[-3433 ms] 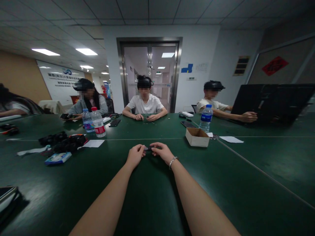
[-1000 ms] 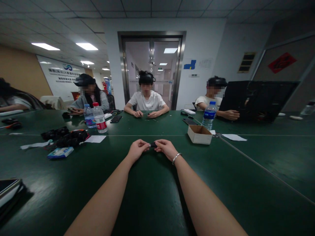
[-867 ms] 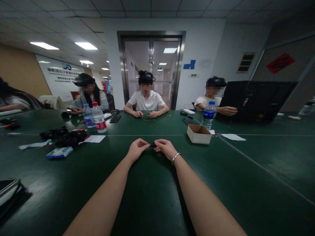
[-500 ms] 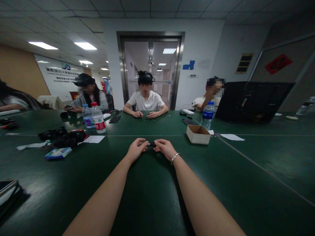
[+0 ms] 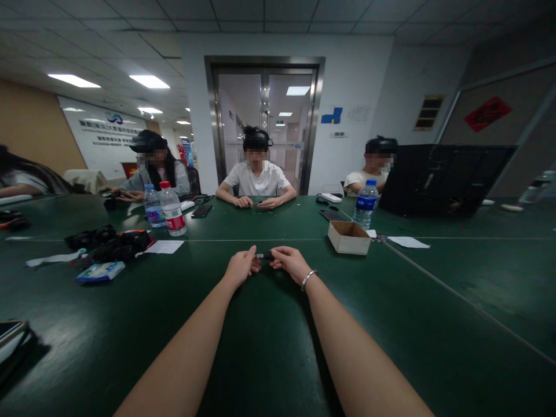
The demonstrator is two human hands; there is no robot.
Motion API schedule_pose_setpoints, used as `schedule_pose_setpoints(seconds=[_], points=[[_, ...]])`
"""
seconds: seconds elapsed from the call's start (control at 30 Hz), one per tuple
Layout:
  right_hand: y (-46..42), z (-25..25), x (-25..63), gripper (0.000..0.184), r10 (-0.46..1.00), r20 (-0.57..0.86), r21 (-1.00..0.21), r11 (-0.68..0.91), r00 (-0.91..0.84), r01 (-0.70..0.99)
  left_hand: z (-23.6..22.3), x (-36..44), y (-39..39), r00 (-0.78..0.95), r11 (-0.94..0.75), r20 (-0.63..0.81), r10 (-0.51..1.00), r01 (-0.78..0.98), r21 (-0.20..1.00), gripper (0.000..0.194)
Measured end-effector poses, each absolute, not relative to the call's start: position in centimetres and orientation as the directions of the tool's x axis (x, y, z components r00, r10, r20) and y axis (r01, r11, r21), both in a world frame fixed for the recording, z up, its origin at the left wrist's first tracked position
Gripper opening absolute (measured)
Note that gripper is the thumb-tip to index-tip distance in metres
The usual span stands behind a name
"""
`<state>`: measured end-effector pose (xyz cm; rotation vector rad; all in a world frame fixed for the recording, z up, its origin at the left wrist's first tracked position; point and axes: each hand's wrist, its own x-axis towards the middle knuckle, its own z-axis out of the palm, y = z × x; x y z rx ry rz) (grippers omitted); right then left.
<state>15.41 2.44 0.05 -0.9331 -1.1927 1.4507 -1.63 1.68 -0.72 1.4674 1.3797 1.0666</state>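
Observation:
A small dark stick-like object (image 5: 263,256) with a paler grey band is held level between my hands, a little above the green table; its exact kind is too small to make out. My right hand (image 5: 290,263), with a silver bracelet at the wrist, pinches its right end between thumb and fingers. At the left end, my left hand (image 5: 241,268) is closed around the tip, thumb pointing up and fingers curled below. The fingers partly hide both ends of the object.
An open cardboard box (image 5: 348,238) stands to the right, before a water bottle (image 5: 365,204). Left are two bottles (image 5: 172,211), black gear (image 5: 117,243), and a blue-white packet (image 5: 101,272). A large black case (image 5: 443,179) stands at right. Several people sit across the table (image 5: 434,301).
My left thumb has lifted upright and the left fingers have shifted, so more of the dark object shows. My right hand keeps its pinch. Across the table, the person at right has lowered a hand.

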Motion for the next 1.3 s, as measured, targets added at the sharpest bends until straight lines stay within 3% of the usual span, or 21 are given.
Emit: schedule_pose_setpoints(seconds=[0.13, 0.23, 0.33, 0.43, 0.5, 0.63, 0.73, 0.8, 0.93, 1.1, 1.3], points=[[2.5, 0.0, 15.4, 0.005, 0.979, 0.025, -0.976, -0.02, -0.202, -0.217, -0.7, -1.6, 1.4, 0.065, -0.114, 0.096, 0.993, 0.403, 0.908, 0.05], [2.4, 0.0, 15.4, 0.006, 0.98, 0.033, -0.972, -0.014, -0.198, -0.234, -0.2, -1.7, 0.9, 0.151, -0.191, 0.155, 0.976, 0.265, 0.945, 0.038], [2.4, 0.1, 15.4, 0.004, 0.978, 0.028, -0.974, -0.02, -0.205, -0.227, 0.1, -1.7, 0.7, 0.152, -0.138, 0.117, 0.981, 0.133, 0.981, 0.045], [2.3, 0.2, 15.3, 0.003, 0.979, 0.022, -0.977, -0.022, -0.203, -0.213, 0.0, -1.6, 0.8, 0.127, -0.083, 0.06, 0.99, 0.181, 0.98, 0.039], [2.3, 0.2, 15.3, 0.003, 0.978, 0.024, -0.977, -0.02, -0.205, -0.213, -0.1, -1.6, 0.8, 0.144, -0.149, 0.121, 0.982, 0.203, 0.968, 0.037], [2.4, 0.1, 15.3, 0.003, 0.978, 0.026, -0.978, -0.018, -0.208, -0.206, -0.1, -1.6, 0.6, 0.118, -0.23, 0.212, 0.97, 0.164, 0.959, 0.055], [2.4, 0.0, 15.3, 0.003, 0.976, 0.034, -0.978, -0.012, -0.217, -0.207, 0.0, -1.6, 0.5, 0.103, -0.136, 0.119, 0.987, 0.174, 0.975, 0.041], [2.4, 0.0, 15.4, 0.003, 0.974, 0.035, -0.978, -0.012, -0.224, -0.207, 0.0, -1.6, 0.6, 0.115, -0.165, 0.144, 0.983, 0.201, 0.966, 0.038], [2.3, 0.2, 15.4, 0.004, 0.974, 0.024, -0.98, -0.021, -0.226, -0.197, -0.2, -1.6, 0.8, 0.061, -0.242, 0.234, 0.97, 0.179, 0.954, 0.058], [2.4, 0.1, 15.4, 0.004, 0.973, 0.04, -0.979, -0.007, -0.228, -0.205, -0.8, -1.7, 1.3, 0.086, -0.135, 0.122, 0.989, 0.156, 0.979, 0.041], [2.6, -0.2, 15.4, 0.005, 0.969, 0.05, -0.977, -0.002, -0.24, -0.214, -0.7, -1.7, 1.1, 0.103, -0.293, 0.277, 0.955, 0.194, 0.936, 0.055]])
